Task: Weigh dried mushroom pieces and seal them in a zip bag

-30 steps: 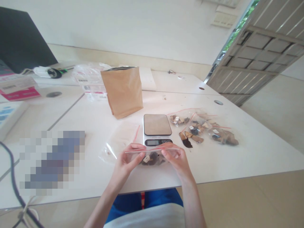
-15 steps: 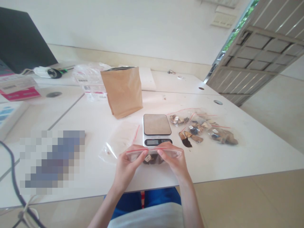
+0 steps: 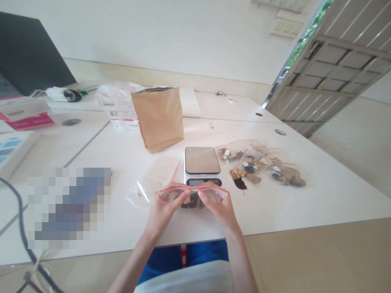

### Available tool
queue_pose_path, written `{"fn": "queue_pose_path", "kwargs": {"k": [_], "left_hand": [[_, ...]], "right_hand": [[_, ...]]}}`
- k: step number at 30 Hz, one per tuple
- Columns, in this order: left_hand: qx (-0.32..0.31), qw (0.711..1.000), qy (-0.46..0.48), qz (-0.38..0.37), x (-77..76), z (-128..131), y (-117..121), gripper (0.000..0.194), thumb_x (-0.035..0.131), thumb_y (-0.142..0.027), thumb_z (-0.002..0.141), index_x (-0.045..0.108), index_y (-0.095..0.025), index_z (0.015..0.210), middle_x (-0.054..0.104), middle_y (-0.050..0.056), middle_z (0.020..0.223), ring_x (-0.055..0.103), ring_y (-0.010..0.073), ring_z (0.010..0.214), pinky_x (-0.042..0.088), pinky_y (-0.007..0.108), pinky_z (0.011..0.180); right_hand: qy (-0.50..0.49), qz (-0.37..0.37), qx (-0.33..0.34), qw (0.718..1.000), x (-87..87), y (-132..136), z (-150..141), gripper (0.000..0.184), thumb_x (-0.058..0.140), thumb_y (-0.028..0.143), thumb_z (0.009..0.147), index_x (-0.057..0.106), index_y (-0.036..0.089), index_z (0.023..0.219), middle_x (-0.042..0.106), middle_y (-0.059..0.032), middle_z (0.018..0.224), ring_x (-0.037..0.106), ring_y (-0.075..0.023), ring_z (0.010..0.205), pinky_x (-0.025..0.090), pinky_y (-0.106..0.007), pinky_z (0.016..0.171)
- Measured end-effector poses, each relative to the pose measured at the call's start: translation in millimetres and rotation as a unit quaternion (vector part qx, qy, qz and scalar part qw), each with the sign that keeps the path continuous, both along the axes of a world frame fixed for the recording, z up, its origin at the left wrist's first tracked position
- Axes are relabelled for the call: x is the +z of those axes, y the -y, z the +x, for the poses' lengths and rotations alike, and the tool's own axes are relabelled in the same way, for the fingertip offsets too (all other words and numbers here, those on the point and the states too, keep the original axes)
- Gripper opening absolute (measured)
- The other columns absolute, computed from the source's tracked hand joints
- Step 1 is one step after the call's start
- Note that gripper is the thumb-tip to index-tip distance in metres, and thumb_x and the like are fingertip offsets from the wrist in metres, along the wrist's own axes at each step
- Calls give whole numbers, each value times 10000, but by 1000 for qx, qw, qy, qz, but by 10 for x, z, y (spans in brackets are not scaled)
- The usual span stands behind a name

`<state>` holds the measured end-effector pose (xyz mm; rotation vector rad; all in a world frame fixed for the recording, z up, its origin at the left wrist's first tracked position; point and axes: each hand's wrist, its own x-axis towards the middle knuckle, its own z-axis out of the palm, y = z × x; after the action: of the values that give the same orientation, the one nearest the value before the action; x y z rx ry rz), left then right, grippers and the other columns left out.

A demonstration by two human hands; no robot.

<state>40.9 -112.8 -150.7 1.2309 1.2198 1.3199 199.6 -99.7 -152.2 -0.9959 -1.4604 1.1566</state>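
One zip bag (image 3: 193, 197) of dark pieces is pinched at its red seal by both hands, left hand (image 3: 165, 209) and right hand (image 3: 218, 207), thumbs nearly meeting, just before one scale (image 3: 201, 166); three filled bags (image 3: 262, 165) lie beside it.

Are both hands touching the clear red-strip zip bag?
Touching. Head view: the left hand and right hand pinch the clear red-strip zip bag along its top edge.

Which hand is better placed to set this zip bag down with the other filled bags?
Right. The right hand pinches the zip bag on the side nearest the filled bags; the left hand is farther away.
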Motion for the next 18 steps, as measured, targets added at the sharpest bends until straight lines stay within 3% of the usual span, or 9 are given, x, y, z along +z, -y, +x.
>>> {"fn": "queue_pose_path", "kwargs": {"k": [6,15,18], "left_hand": [[15,1000,8,-1,-15,36,30,207,700,-377,751,704,-170,751,722,49,771,675,183,741,544,245,670],[50,998,29,17,24,150,56,173,696,-336,753,679,-165,740,715,38,751,679,167,727,549,230,662],[75,996,41,25,25,210,44,177,697,-340,748,674,-165,754,717,37,724,681,172,698,554,242,641]], "right_hand": [[-18,-18,-11,1000,-31,4,-47,144,714,312,745,725,206,842,717,-41,833,677,-197,813,560,-323,737],[-38,59,-112,991,-50,39,-204,55,687,254,758,702,205,738,658,-28,758,640,-166,737,534,-280,661],[-72,60,-157,983,-43,45,-310,113,679,254,757,634,192,674,632,-17,710,621,-142,644,517,-254,582]]}}
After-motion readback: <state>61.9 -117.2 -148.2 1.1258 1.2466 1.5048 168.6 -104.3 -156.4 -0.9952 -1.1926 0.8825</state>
